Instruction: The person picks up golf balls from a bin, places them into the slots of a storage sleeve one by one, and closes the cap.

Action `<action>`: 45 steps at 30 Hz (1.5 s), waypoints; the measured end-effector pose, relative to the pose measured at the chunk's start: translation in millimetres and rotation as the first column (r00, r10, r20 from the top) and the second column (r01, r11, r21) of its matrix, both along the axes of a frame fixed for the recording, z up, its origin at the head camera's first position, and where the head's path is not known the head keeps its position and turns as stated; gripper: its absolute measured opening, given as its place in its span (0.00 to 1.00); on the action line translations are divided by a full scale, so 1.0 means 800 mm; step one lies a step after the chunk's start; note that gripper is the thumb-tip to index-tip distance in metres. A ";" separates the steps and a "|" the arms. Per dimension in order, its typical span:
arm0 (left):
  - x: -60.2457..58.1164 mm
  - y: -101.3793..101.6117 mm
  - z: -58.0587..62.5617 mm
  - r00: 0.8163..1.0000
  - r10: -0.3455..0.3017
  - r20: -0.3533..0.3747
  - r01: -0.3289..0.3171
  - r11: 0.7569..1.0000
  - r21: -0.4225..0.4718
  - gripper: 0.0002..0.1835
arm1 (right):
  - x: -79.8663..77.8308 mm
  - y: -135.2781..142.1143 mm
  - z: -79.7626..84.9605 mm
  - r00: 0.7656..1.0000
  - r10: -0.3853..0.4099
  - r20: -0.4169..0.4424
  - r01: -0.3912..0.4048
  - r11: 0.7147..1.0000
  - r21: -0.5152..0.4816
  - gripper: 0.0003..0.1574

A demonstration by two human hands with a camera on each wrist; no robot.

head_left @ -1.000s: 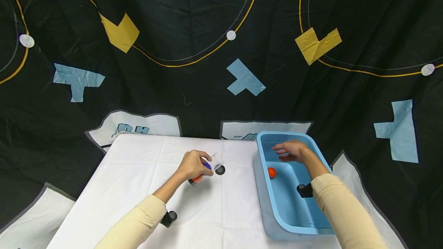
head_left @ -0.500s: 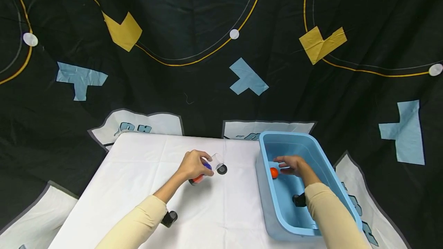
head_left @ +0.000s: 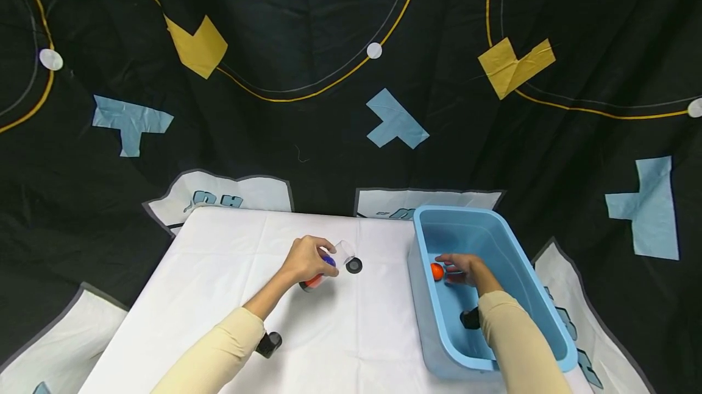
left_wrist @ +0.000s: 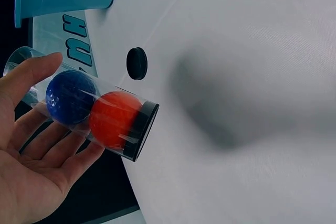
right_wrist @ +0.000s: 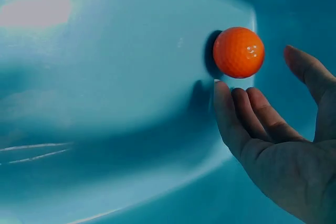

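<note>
My left hand [head_left: 307, 261] grips a clear tube [left_wrist: 84, 80], tilted above the white table. Inside it sit a blue golf ball [left_wrist: 72, 97] and a red-orange ball [left_wrist: 115, 119], the latter against a black cap [left_wrist: 140, 132] that closes one end. The tube's other end, near my thumb, looks uncapped. My right hand [right_wrist: 286, 161] reaches down into the blue tub [head_left: 548, 287], fingers spread with nothing between them. Just beyond its fingertips lies an orange golf ball [right_wrist: 239, 52] on the tub floor, near the wall; a small gap appears between them.
A loose black cap [head_left: 354, 265] lies on the white table [head_left: 219, 260] beside the tube. The tub stands at the table's right side with raised walls. Behind the table hangs a black cloth [head_left: 307, 156] with taped shapes.
My right hand has moved lower and nearer to the orange golf ball in the tub. The left hand keeps its hold on the tube. The head view has shifted slightly.
</note>
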State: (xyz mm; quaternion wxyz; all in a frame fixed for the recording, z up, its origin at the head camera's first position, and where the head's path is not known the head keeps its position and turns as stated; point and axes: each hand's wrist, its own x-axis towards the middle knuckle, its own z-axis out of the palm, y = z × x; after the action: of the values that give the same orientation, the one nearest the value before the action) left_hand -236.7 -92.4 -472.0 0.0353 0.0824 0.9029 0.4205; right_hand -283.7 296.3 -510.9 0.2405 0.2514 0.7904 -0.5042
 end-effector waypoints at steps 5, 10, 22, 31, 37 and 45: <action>0.000 0.001 -0.002 1.000 -0.007 0.008 0.007 1.000 0.006 0.20 | 0.001 0.002 -0.005 0.999 -0.030 0.028 0.031 0.999 -0.032 0.38; -0.001 0.004 -0.003 1.000 -0.018 0.000 0.018 1.000 0.013 0.20 | 0.002 0.003 -0.010 0.997 -0.048 0.056 0.050 0.998 -0.035 0.36; -0.002 0.006 0.003 1.000 -0.016 0.008 0.016 1.000 0.004 0.20 | -0.006 -0.005 -0.012 0.995 -0.068 0.074 0.076 0.991 -0.113 0.33; 0.000 0.007 0.000 1.000 -0.016 0.006 0.016 1.000 0.007 0.20 | -0.005 -0.004 -0.013 0.994 -0.083 0.066 0.089 0.990 -0.105 0.29; 0.001 0.008 -0.001 1.000 -0.019 0.011 0.019 1.000 0.008 0.21 | 0.000 0.005 0.000 0.998 -0.028 0.061 0.034 0.994 -0.108 0.36; -0.001 0.007 0.002 1.000 -0.017 0.006 0.017 1.000 0.007 0.20 | -0.006 0.006 0.058 0.998 0.051 -0.023 -0.053 0.994 -0.095 0.38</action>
State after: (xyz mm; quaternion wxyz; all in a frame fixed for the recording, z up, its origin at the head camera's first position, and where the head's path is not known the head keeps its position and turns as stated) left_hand -237.1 -86.5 -470.1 0.0416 0.0889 0.9006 0.4234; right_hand -288.5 301.4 -464.7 0.2574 0.2139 0.7739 -0.5376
